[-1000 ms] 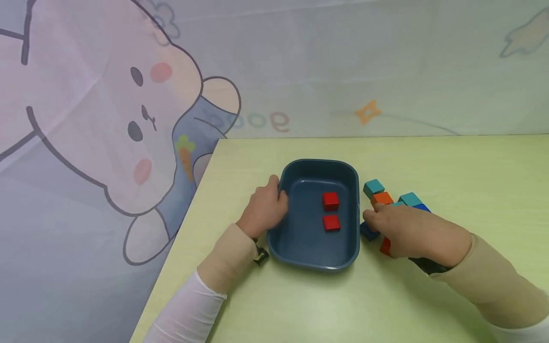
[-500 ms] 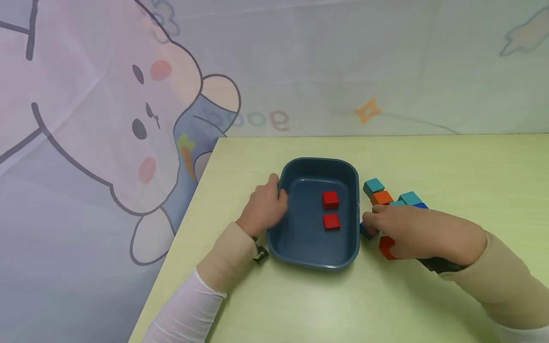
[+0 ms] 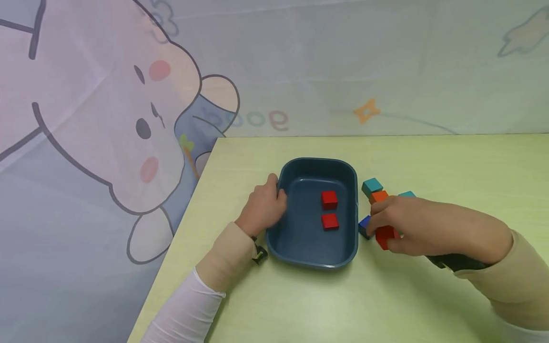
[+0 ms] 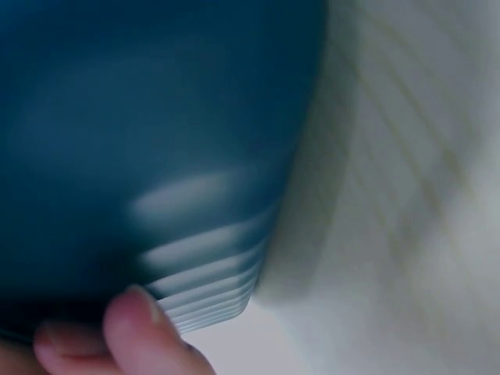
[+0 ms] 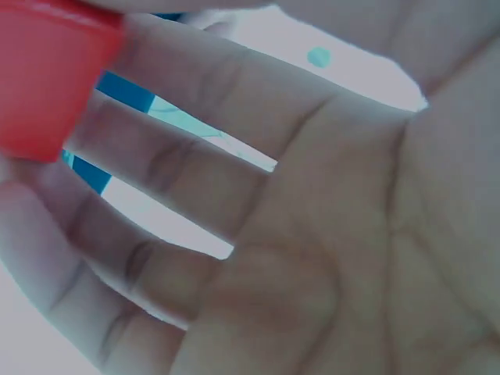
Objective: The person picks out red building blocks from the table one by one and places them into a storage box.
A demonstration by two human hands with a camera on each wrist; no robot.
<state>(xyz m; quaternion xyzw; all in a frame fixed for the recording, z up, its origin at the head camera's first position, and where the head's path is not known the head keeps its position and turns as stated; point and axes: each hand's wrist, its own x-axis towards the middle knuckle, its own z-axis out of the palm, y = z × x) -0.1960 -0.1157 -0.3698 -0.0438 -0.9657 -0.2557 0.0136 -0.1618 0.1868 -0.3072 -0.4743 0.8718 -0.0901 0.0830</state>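
My left hand point(image 3: 262, 207) grips the left rim of a dark blue plastic tray point(image 3: 313, 257), with its thumb over the edge. In the left wrist view, fingertips point(image 4: 141, 328) press against the tray's wall point(image 4: 156, 117). Two red blocks, one point(image 3: 329, 200) behind the other point(image 3: 330, 221), lie inside the tray. Right of the tray, my right hand point(image 3: 437, 228) pinches a red block point(image 3: 386, 237) between thumb and fingers. That same red block point(image 5: 55, 78) shows at the fingertips in the right wrist view.
Beside the right hand lie a dark blue block point(image 3: 364, 227), an orange block point(image 3: 379, 196) and teal blocks, one point(image 3: 372, 187) near the tray and another point(image 3: 406, 194) partly hidden by the hand. The pale yellow table point(image 3: 326, 305) meets a printed cloth backdrop point(image 3: 321, 66).
The right hand has shifted slightly right and its fingers have closed round the red block, which is now between thumb and fingers. The left hand and tray stay nearly still.
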